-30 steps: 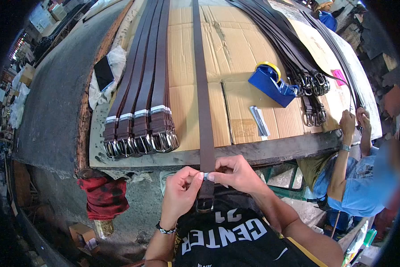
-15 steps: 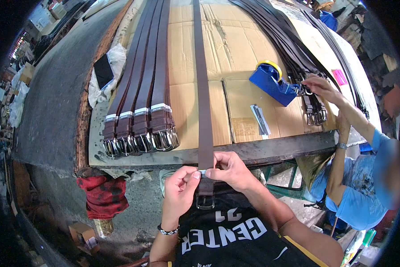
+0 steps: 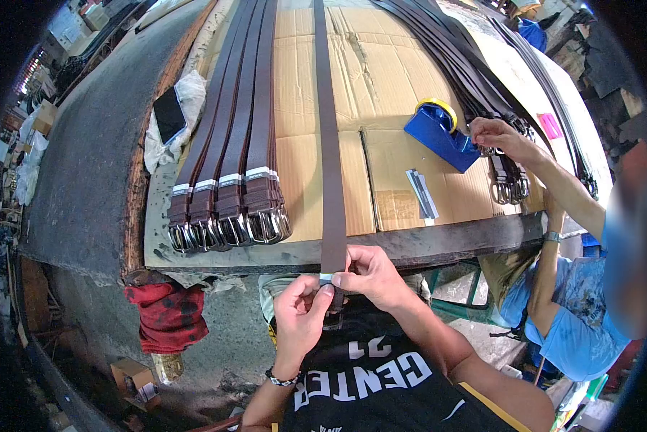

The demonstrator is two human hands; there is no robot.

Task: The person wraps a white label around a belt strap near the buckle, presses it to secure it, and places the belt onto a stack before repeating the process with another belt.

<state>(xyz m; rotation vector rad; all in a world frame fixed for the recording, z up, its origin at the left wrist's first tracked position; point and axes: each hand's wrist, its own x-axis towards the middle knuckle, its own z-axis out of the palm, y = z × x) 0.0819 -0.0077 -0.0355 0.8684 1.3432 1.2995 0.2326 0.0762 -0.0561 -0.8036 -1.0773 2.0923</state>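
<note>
Pinching a dark brown belt (image 3: 328, 144) just off the near edge of the table (image 3: 446, 243), both hands are closed on it. The left hand (image 3: 300, 315) narrows thumb and fingers on the strap at a small pale band (image 3: 326, 278), and the right hand (image 3: 370, 277) grips the strap just beside it. The belt runs straight away over the cardboard (image 3: 395, 79); its buckle end hangs below the hands, mostly hidden by them. To the left lie four banded belts (image 3: 226, 209), buckles toward the edge, and a phone (image 3: 169, 115) on a white cloth (image 3: 190, 90). To the right sit a blue tape dispenser (image 3: 435, 133), loose strips (image 3: 420, 194) and a heap of belts (image 3: 474, 79), with a co-worker's hand (image 3: 492, 133) at the heap.
</note>
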